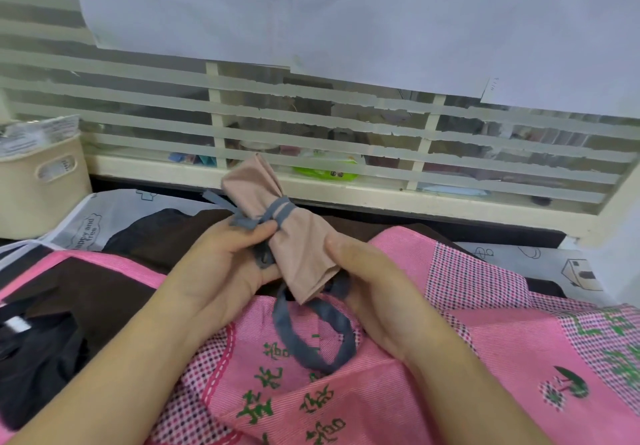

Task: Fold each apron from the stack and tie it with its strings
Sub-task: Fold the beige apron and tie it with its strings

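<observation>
Both hands, left (pixel 221 268) and right (pixel 374 292), clutch rolled beige apron (pixel 298 237) (grey strings (pixel 280 211) wrapped).

A: What's carrying everything?

B: A table under a white printed cover (pixel 114 212), bare at the far left and far right.

A: And on it?

B: A pink patterned apron (pixel 485 358) spreads across the near side. Left of it lies dark brown cloth (pixel 114 292), with black cloth (pixel 34 365) nearer. A cream basket (pixel 41 181) stands far left.

Cream basket (pixel 41 181) at left, taped window (pixel 311 126) behind, white paper sheets (pixel 346 12) above.
</observation>
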